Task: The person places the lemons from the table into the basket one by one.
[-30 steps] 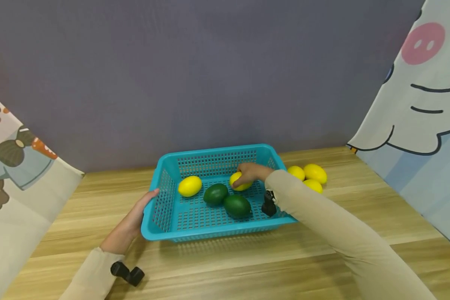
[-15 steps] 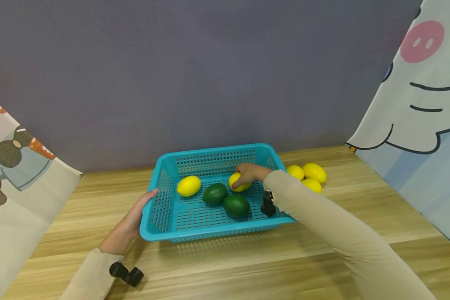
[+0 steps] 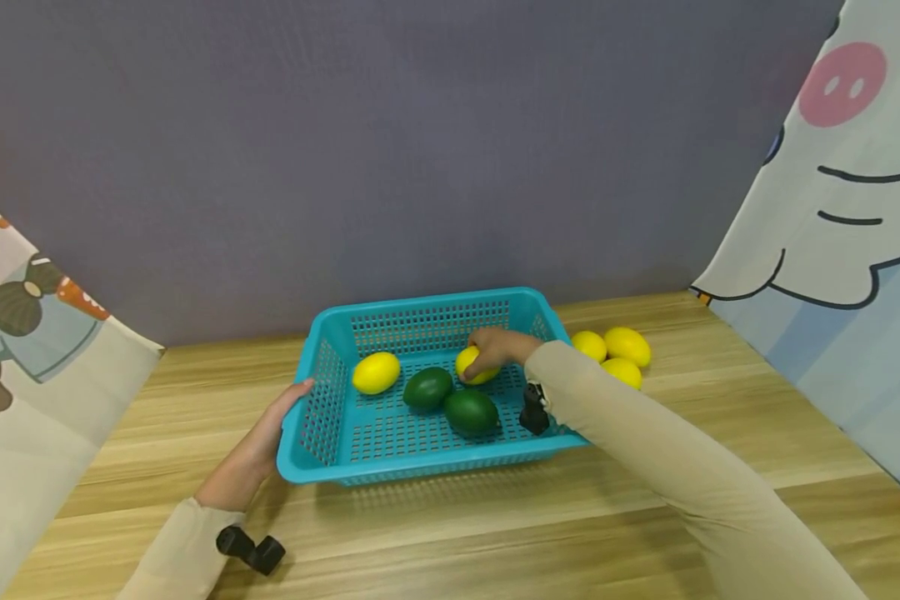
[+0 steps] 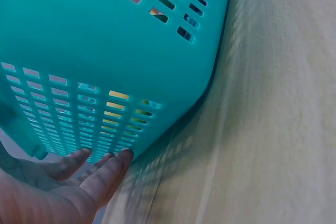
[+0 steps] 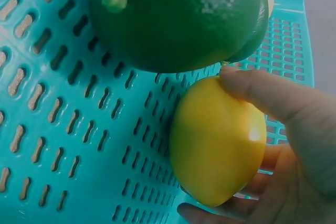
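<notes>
Lemon (image 5: 215, 140) held inside the blue basket (image 3: 435, 463).
From my station, thumb and fingers of the right hand (image 3: 495, 345) pinch opposite sides, likely for security; the left hand (image 3: 266, 432) touches the basket from outside with straight, slightly parted fingers, I'd guess to steady it.

Right hand (image 3: 498, 346) covers part of held lemon (image 3: 462, 361) toward far right corner of basket (image 3: 420, 463). Right sleeve (image 3: 675, 458) hides basket's near right corner, lower parts of two loose lemons (image 3: 588, 342). Tabletop (image 3: 420, 550) near edge cut off. Right wrist view: front avocado (image 5: 168, 24) cropped at top, rear avocado (image 5: 253, 45) mostly behind it. Left wrist view: yellow patches (image 4: 118, 95) through basket wall too small to identify.
</notes>
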Motion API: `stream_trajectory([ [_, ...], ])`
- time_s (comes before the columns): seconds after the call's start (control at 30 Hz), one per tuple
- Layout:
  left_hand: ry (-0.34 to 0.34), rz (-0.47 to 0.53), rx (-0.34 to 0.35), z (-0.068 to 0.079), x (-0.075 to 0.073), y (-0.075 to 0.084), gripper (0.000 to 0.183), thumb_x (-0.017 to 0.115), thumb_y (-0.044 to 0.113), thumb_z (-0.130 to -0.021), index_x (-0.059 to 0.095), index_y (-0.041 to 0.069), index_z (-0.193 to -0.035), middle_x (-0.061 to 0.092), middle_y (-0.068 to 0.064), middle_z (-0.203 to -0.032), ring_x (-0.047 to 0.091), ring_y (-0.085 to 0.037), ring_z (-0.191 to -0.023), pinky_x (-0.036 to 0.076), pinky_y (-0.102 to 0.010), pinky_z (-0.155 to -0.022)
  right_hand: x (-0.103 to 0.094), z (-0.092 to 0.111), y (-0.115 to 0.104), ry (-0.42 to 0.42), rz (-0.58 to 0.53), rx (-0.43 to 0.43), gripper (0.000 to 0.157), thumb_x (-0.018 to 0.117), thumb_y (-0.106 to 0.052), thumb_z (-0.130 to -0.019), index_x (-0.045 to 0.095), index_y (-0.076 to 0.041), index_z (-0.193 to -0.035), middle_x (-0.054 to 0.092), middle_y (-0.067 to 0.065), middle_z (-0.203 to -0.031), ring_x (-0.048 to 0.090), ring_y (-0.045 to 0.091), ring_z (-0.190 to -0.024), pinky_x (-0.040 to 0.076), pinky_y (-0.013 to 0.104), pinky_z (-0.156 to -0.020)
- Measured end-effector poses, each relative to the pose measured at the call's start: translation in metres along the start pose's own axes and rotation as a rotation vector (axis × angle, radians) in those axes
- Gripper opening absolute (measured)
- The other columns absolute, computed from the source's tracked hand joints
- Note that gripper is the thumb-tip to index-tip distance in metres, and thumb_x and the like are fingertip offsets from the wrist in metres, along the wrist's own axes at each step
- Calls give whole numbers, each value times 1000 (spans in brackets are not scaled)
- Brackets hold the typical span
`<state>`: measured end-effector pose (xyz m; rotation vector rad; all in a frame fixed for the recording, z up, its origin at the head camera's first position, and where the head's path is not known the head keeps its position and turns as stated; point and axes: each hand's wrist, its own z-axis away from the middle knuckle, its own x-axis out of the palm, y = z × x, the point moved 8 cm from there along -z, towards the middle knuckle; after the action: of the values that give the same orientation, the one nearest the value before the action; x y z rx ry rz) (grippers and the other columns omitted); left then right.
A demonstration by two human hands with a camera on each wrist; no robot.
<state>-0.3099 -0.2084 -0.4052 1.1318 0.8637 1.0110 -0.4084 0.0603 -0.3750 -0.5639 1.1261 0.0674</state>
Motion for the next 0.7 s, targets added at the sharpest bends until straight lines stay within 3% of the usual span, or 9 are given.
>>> stream_trajectory([
  [0.27, 1, -21, 5, 1, 0, 0, 72, 20, 49, -97, -8, 11, -151, 19, -30, -148, 36, -41, -127, 42, -44, -94, 0, 0, -1, 6, 14, 16, 65, 69, -34, -83, 46, 0, -134, 52, 15, -127, 52, 24, -105, 46, 37, -88],
  [0.53, -6, -9, 18, 0, 1, 2, 71, 20, 48, -97, -6, 10, -151, 21, -30, -146, 42, -36, -122, 43, -41, -92, -3, 3, -3, 5, -5, 32, 62, 68, -34, -84, 47, -4, -133, 50, 14, -130, 52, 25, -107, 46, 39, -88],
  [0.7, -4, -16, 15, 1, 1, 1, 71, 19, 48, -97, -5, 9, -151, 22, -31, -146, 43, -35, -122, 44, -40, -91, -4, 4, -6, 1, -15, -12, 60, 68, -34, -85, 49, -2, -131, 51, 15, -129, 53, 26, -109, 46, 38, -87],
])
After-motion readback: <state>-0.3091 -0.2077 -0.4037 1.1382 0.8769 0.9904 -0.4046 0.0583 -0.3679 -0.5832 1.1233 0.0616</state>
